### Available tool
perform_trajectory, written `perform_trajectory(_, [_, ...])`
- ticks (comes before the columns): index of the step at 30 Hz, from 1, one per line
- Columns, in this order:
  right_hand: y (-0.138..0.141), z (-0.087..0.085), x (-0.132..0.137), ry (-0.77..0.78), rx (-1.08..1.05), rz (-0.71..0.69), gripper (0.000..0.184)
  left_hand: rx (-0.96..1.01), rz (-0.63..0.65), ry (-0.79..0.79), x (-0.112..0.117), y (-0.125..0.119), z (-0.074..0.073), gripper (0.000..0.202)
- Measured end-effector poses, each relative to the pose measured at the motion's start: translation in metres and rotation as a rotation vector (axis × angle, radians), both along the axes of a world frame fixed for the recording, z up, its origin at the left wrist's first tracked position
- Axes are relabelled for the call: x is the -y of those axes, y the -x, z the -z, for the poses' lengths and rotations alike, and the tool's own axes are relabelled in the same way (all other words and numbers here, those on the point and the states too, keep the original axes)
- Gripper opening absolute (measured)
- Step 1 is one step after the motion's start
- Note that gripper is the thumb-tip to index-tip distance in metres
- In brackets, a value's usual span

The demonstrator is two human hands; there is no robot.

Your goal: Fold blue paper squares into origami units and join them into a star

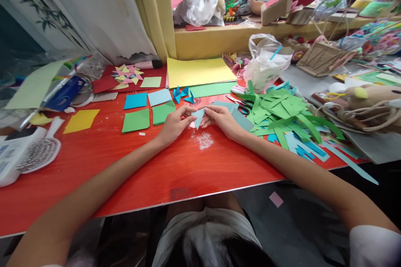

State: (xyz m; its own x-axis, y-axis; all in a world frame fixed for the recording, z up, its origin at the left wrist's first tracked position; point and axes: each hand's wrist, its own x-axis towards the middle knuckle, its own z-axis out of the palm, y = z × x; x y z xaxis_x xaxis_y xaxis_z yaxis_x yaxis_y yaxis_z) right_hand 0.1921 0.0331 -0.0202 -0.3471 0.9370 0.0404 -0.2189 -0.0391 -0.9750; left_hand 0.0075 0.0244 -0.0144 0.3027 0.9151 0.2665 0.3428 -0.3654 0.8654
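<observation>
Over the red table (188,167), both nearly closed hands (176,123) (222,120) pinch a light-blue paper (198,118).

Single view from a head-worn camera, aimed forward and down, both bare hands (223,122) framed nearby at centre, glossy red flat-topped counter (150,175) overlooked from its near edge

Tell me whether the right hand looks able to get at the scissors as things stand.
Probably yes: the scissors lie just past the right hand, with flat blue-grey paper between. Green scraps crowd beside the handles, and the hand would likely need to release the folded paper first.
</observation>
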Motion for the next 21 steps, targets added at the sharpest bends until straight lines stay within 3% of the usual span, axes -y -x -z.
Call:
perform_trajectory(7, [-0.0013,0.0015,0.0006,-0.043,0.041,-0.044,0.028,0.049,0.003,0.017,-0.0006,-0.0016,0.0014,0.017])
perform_trajectory(21, [0.0015,0.0009,-0.0014,-0.001,0.029,0.003,0.011,0.093,0.042,0.080,-0.0040,-0.0020,0.0023,0.012])
